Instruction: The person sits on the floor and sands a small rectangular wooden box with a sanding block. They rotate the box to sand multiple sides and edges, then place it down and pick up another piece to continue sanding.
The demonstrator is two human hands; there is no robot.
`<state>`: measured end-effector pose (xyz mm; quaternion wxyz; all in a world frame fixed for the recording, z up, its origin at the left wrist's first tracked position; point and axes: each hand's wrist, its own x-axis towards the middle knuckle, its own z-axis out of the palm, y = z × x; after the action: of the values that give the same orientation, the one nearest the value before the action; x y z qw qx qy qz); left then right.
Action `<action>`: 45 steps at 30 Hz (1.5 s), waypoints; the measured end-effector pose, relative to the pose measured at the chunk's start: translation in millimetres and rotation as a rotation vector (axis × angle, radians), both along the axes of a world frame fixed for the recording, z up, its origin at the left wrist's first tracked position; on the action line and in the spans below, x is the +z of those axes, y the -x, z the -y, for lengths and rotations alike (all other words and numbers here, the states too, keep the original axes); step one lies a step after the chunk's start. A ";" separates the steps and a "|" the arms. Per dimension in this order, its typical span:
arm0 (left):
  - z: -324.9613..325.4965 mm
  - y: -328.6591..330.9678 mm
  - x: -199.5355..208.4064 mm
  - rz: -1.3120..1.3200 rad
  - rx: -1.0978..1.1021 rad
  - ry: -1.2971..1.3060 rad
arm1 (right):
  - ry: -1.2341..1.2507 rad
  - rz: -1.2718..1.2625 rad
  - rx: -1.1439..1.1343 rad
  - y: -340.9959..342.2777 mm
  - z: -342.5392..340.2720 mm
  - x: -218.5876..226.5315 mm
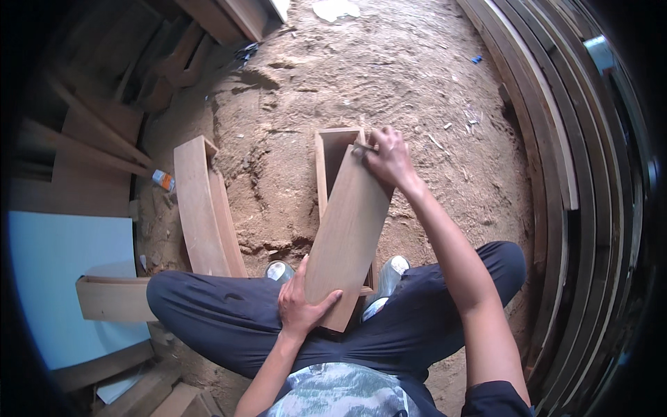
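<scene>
I sit on a dirt floor with my knees spread. A long wooden box frame (324, 160) lies between my feet, open side up. A flat wooden board (347, 233) rests tilted on top of it. My left hand (300, 302) grips the board's near end at my lap. My right hand (389, 158) presses a small piece of sandpaper (363, 147) against the board's far end.
Another open wooden box (201, 208) lies on the ground to my left, with a small orange-and-white bottle (163, 180) behind it. A light blue panel (66, 278) and stacked boards (97, 139) fill the left. Long planks (556, 139) lean along the right side.
</scene>
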<state>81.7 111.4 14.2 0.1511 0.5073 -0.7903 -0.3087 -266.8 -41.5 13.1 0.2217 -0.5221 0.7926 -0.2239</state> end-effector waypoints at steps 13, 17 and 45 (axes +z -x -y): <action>-0.1 -0.2 -6.8 -0.068 0.019 -0.049 | 0.350 -0.351 0.140 -51.4 -7.0 -41.2; -0.7 0.7 -5.0 -0.096 0.035 -0.055 | 0.281 -0.312 0.084 -40.0 1.4 -29.6; -1.1 -1.2 0.2 -0.101 0.061 -0.229 | 0.426 -0.202 0.064 -62.5 -6.7 -24.1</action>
<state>82.9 112.5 14.4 0.1412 0.5288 -0.7256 -0.4172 -204.3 -34.7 -11.0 0.0331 -0.6017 0.7286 -0.3255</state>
